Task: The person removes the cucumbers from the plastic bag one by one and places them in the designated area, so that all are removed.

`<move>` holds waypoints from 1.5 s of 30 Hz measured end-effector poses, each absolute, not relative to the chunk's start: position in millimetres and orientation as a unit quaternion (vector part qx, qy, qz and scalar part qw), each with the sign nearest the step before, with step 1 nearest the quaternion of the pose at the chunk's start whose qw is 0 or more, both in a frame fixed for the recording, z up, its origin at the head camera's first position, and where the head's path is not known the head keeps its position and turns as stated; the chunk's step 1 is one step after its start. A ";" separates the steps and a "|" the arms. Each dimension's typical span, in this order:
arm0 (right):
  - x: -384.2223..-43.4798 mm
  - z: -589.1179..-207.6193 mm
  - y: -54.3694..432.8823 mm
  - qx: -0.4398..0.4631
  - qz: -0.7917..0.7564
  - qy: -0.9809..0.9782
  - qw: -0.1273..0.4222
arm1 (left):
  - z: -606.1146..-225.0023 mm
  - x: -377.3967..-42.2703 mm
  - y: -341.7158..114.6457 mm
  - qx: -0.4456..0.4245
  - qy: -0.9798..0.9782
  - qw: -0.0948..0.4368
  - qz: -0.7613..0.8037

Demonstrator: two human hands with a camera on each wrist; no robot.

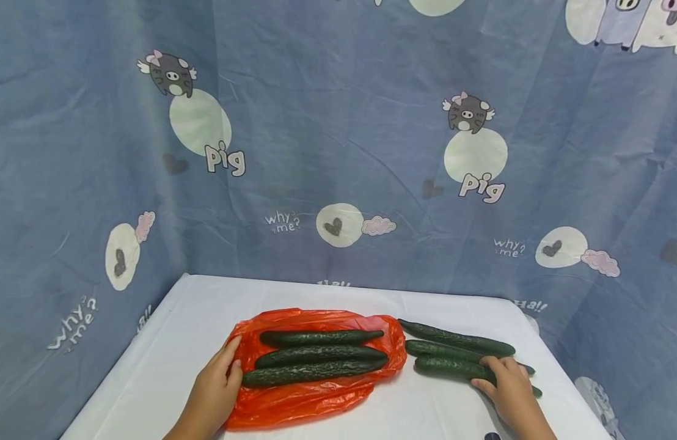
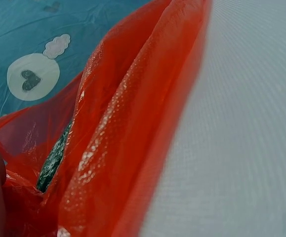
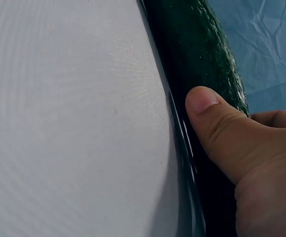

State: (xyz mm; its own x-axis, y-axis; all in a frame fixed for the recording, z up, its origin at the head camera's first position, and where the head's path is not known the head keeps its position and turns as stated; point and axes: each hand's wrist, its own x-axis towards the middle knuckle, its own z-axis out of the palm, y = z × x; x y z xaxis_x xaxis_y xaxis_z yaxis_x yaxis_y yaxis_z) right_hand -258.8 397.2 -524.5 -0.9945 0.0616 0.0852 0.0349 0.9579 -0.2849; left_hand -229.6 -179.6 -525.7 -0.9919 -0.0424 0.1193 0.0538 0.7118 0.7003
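Cucumber nearest us lies on the tabletop, right of the red bag; our right hand grips it, our left hand pinches the bag's edge. We could roll the neighbouring cucumber by lifting sideways, or crumple the thin bag by tugging. Long axis: sideways, narrow tip rightward, slightly toward us.
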 end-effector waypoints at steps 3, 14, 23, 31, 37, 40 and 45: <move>-259.8 -524.9 396.9 -0.032 0.149 -0.987 0.046 | -526.3 -229.3 -179.5 -0.008 -0.924 0.077 -0.374; -261.0 -524.8 397.5 -0.041 0.146 -0.988 0.028 | -525.3 -230.2 -178.9 0.003 -0.924 0.058 -0.377; -256.3 -523.4 397.7 -0.041 0.148 -0.988 0.022 | -524.6 -229.1 -177.5 -0.001 -0.924 0.064 -0.377; -255.5 -520.7 392.4 -0.034 0.155 -0.987 0.039 | -524.4 -228.2 -177.6 -0.007 -0.925 0.082 -0.371; -253.4 -515.9 383.8 -0.026 0.179 -0.982 0.055 | -523.9 -229.6 -178.2 -0.007 -0.923 0.080 -0.375; -251.2 -514.6 377.6 -0.019 0.194 -0.979 0.058 | -523.2 -228.4 -178.5 0.003 -0.921 0.056 -0.385; -249.9 -513.2 365.4 0.002 0.189 -0.979 0.077 | -522.9 -229.3 -178.9 0.010 -0.919 0.037 -0.392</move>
State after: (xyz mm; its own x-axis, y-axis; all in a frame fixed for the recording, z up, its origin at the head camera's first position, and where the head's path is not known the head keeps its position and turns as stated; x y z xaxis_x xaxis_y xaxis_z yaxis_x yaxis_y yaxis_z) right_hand -249.9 365.4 -513.2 -0.9881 0.0246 0.1517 -0.0336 0.9287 -0.3694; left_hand -229.3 -178.9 -522.9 -0.9970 -0.0480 0.0601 0.0101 0.6925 0.7214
